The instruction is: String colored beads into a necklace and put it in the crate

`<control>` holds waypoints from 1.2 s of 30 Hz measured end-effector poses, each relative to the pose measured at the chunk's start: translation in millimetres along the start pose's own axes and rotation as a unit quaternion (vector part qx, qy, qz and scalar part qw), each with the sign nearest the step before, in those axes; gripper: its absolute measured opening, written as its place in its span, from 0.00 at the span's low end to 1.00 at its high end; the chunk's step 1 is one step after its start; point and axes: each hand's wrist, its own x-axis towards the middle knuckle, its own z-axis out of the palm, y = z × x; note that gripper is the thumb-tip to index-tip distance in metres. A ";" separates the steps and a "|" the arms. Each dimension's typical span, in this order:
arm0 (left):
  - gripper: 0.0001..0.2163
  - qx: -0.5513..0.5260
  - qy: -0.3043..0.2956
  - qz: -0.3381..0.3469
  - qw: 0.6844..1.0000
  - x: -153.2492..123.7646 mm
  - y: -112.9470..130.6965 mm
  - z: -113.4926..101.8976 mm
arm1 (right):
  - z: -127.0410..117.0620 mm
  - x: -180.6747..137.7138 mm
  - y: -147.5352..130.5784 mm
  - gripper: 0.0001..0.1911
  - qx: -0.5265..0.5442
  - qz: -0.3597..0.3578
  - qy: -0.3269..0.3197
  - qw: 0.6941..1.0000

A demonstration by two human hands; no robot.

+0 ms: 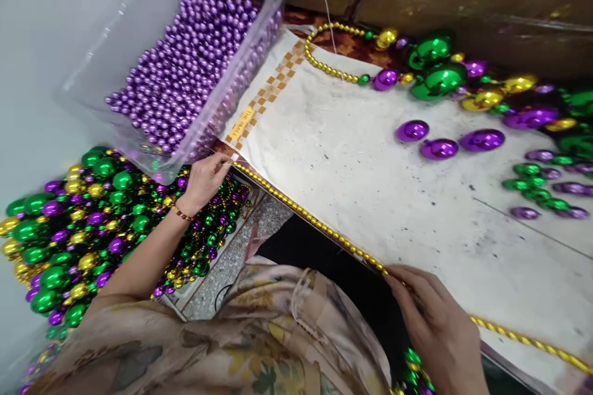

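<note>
A strand of small gold beads (pixel 306 213) runs along the near edge of the white-covered table. My left hand (pixel 206 180) pinches the strand's left end, where a thin white thread shows at the fingertips. Farther right, my right hand (pixel 433 315) has its fingers closed around the same strand, which continues past it toward the lower right corner. Beside my left hand stands a clear plastic bin (pixel 252 74) holding many small purple beads (pixel 185 74).
A finished-looking bead garland (pixel 438 81) in green, gold and purple lies along the table's back. Loose purple oval beads (pixel 440 149) and small green beads (pixel 537 188) rest on the white cover (pixel 370 185). A big heap of mixed beads (pixel 92 222) sits below left.
</note>
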 end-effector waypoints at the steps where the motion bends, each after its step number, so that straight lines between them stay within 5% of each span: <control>1: 0.08 -0.002 0.000 0.000 1.000 -0.6 -0.6 -0.6 | -1.7 0.6 -2.6 0.10 0.018 0.022 -0.007 1.000; 8: 0.08 0.002 0.025 0.001 1.000 -0.7 -8.4 -1.0 | -3.8 6.8 -18.3 0.11 0.084 0.137 -0.040 0.986; 19: 0.10 -0.001 0.028 -0.028 0.999 -0.2 -2.9 -2.8 | -9.2 21.2 -46.7 0.10 -0.198 0.080 -0.079 0.974; 26: 0.09 -0.014 0.030 -0.052 0.998 1.0 -0.9 -2.5 | 8.9 31.4 -50.8 0.10 -0.118 0.091 -0.109 0.983; 36: 0.10 -0.029 0.031 -0.069 0.997 -1.1 -6.6 -0.4 | 15.2 25.6 -48.5 0.10 -0.026 0.163 -0.060 0.984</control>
